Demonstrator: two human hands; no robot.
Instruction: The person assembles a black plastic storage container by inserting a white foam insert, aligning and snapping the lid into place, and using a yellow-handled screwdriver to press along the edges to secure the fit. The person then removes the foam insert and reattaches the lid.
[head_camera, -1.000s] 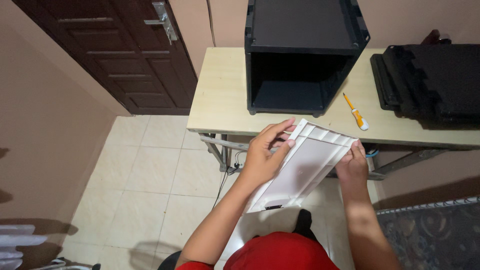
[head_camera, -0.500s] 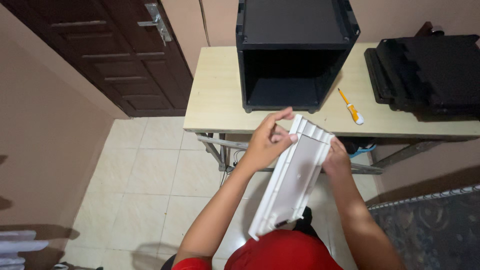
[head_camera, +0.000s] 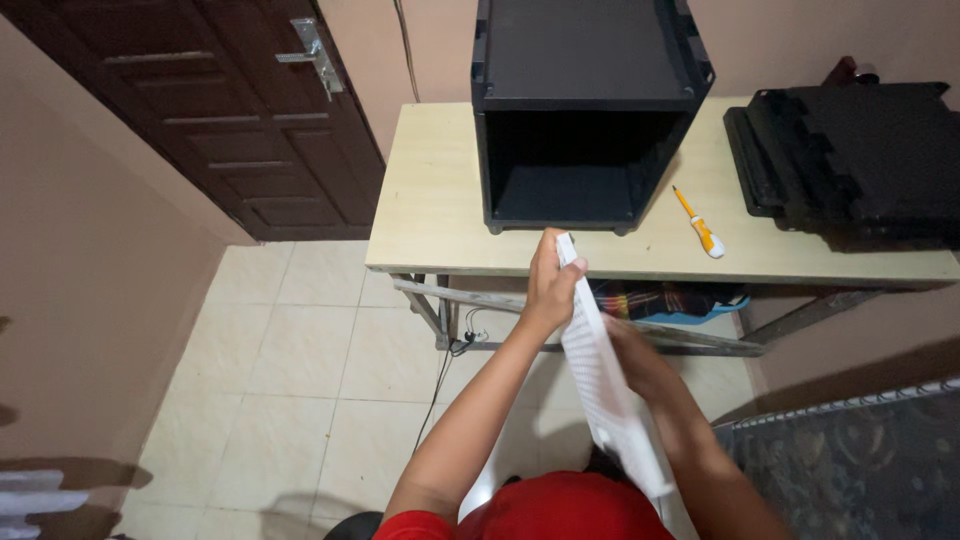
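I hold a white ribbed plastic panel (head_camera: 605, 385) edge-on in front of me, just short of the table's front edge. My left hand (head_camera: 549, 283) grips its top end. My right hand (head_camera: 640, 365) supports it from the right side, partly hidden behind the panel. Straight beyond the panel, a black open-fronted plastic box (head_camera: 585, 110) stands on the light wooden table (head_camera: 430, 200).
A yellow-and-white screwdriver (head_camera: 699, 224) lies on the table right of the box. Stacked black panels (head_camera: 850, 160) sit at the table's right end. A dark wooden door (head_camera: 230, 110) is at the left, tiled floor below, and a patterned rug (head_camera: 860, 460) at the lower right.
The panel has turned from nearly flat-on to edge-on. Both hands moved with it, the left hand rising toward the table edge. The view has shifted closer to the table.
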